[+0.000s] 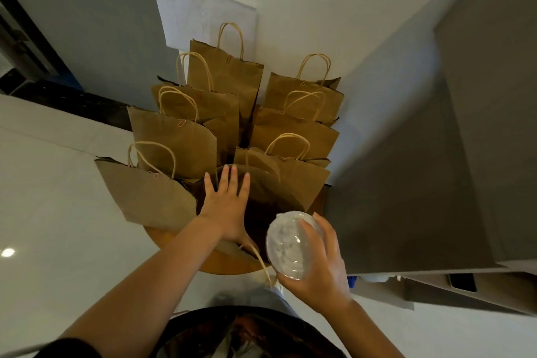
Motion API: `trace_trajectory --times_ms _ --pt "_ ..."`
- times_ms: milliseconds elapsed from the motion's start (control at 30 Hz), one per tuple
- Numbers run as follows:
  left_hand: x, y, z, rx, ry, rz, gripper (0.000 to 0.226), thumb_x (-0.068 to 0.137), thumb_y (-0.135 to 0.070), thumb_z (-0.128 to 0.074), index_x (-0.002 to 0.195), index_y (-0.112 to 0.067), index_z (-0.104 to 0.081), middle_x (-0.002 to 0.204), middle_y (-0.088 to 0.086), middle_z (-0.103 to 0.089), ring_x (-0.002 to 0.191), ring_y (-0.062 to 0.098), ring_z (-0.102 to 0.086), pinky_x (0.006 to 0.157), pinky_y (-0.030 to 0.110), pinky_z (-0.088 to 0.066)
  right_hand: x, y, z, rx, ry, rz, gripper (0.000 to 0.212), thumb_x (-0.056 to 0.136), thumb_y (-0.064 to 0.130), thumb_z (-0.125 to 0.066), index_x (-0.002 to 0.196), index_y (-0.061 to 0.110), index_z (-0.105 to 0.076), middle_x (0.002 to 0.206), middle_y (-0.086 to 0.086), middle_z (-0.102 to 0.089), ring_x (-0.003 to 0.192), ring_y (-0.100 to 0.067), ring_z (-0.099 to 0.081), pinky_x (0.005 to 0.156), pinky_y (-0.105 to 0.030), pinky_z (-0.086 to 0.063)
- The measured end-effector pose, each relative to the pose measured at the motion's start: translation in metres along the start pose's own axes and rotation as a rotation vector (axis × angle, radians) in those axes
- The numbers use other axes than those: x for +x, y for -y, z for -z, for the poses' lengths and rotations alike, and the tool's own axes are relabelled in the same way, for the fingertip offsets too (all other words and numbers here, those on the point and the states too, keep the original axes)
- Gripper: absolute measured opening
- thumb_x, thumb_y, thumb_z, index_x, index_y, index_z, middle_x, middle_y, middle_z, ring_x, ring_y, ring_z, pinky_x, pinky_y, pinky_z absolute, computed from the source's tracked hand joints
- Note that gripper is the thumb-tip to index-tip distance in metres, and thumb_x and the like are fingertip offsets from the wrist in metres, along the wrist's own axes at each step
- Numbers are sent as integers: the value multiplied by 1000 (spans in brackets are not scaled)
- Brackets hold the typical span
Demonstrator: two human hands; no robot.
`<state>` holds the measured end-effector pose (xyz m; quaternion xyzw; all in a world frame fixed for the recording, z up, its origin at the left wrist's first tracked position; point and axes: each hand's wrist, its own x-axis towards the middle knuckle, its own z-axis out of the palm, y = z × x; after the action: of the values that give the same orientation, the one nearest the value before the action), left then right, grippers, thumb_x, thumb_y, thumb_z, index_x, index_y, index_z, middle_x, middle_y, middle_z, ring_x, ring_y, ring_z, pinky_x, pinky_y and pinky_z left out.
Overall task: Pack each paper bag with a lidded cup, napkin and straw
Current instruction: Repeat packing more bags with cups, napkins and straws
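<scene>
Brown paper bags w/ twisted paper handles stand in two rows on a round wooden table [186, 241] set against a white wall, approx. four on the left, three on the right. Nearest bag [261, 206] is open, dark inside. Left hand [225, 206] reaches into its mouth w/ fingers straight and spread, palm pressing the bag's far wall back; it grips nothing. Right hand [319, 264] holds a clear lidded cup [286, 244] from the side, fingers curled round it, domed lid facing the camera, just over the near right edge of the open bag; contents can't be made out. One loose handle [261, 261] of the open bag hangs down between the two hands. White paper sheets [200, 11] are stuck on the wall behind the bags; faint marks on them, too blurred to read. No brand or print visible on bags or cup. Grey cabinet [436, 168] stands to the right.
</scene>
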<state>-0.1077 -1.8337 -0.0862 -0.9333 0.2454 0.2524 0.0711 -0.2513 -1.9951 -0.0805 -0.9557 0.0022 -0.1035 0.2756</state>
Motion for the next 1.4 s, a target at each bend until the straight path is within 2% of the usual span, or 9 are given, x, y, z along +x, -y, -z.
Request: trace_trajectory --times_ms 133,233,500,667,833,967,1133,1267,1400 --pt "-1 -5 3 45 14 -45 146 52 -82 -64 145 -13 25 152 19 28 138 39 27 109 62 8 1 -5 4 -86 84 -55 90 61 64 -70 133 22 -33 139 -6 -32 123 -22 -41 80 -29 -53" --pt "-5 -9 2 76 13 -66 143 55 -81 -62 145 -11 24 152 20 26 139 39 27 109 62 10 26 6 5 -143 322 -159 86 73 63 -64 137 32 -17 147 2 -9 134 -22 -24 98 -31 -43" --pt "-14 -2 3 42 5 -93 142 57 -78 -66 146 -7 21 152 21 25 139 38 27 110 60 10 78 8 -51 -413 707 -160 82 79 52 -63 141 22 -20 147 -12 -14 127 -36 -29 103 -46 -37" --pt "-15 -3 4 47 6 -110 143 56 -78 -66 146 -8 20 152 22 25 139 38 27 110 59 11 82 -13 -86 -475 888 -215 83 91 43 -53 149 28 5 154 -18 11 137 -44 -11 109 -48 -28" --pt "-16 -1 3 57 39 -103 140 59 -77 -65 146 -7 20 153 23 23 140 38 26 110 59 9 86 -21 -111 -473 878 -211 92 90 48 -54 148 30 14 154 -19 14 137 -43 -12 107 -48 -30" --pt "-15 1 5 62 43 -108 139 59 -77 -64 147 -8 19 153 22 23 139 38 26 110 59 11 82 -30 -121 -441 921 -229 84 92 55 -44 148 31 14 155 -16 18 142 -40 -1 112 -51 -18" --pt "-14 2 2 61 38 -100 139 57 -80 -62 147 -11 18 153 21 23 139 37 26 108 58 14 72 -38 -127 -471 929 -216 89 92 48 -50 147 32 18 155 -12 24 143 -37 10 116 -52 -11" --pt "-16 0 6 58 64 -90 142 55 -80 -64 147 -10 17 153 21 23 139 38 27 109 60 13 73 -32 -124 -515 949 -209 99 86 57 -53 146 30 22 153 -15 26 142 -41 13 114 -54 -8" --pt "-20 -1 20 63 19 -99 93 88 -43 -59 150 -11 3 158 18 4 142 37 18 112 59 5 80 -19 -107 -521 991 -233 98 84 67 -47 150 22 10 156 -15 14 143 -39 7 114 -55 -9"
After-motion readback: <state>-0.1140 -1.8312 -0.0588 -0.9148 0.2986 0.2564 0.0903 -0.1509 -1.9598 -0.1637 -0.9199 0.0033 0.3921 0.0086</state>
